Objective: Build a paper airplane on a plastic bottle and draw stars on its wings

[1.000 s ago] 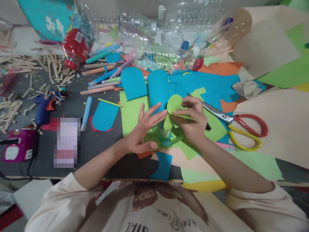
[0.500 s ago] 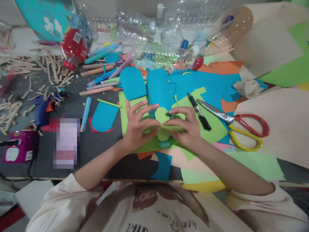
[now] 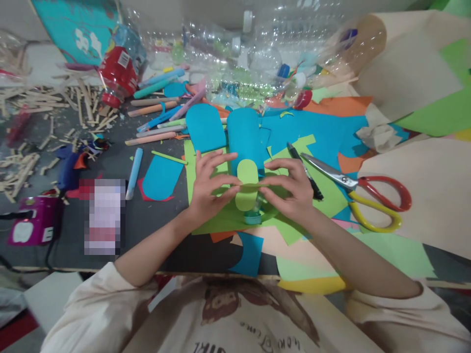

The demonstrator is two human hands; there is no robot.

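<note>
A light green paper cutout [image 3: 247, 172] with rounded ends is pinched between my two hands, with a crease across its middle. My left hand [image 3: 212, 186] grips its left side between thumb and index finger, the other fingers spread. On the right side my right hand [image 3: 290, 189] pinches it the same way. Beneath lies a bottle wrapped in blue paper [image 3: 243, 128], its green cap [image 3: 252, 217] toward me. The bottle rests on a sheet of green paper [image 3: 206, 223]. Rounded blue paper cutouts [image 3: 204, 127] lie left of the bottle.
Scissors with red and yellow handles [image 3: 349, 184] and a black marker [image 3: 312, 184] lie to the right. Several coloured pens [image 3: 158, 130], a glue gun [image 3: 66, 166] and wooden sticks [image 3: 22, 171] are at left. Clear plastic bottles [image 3: 253, 59] stand behind. A blurred rectangle [image 3: 105, 215] lies near the front edge.
The green cutout has tilted so its crease and both rounded halves show more plainly. My right hand has shifted slightly right, and the whole view has moved a little.
</note>
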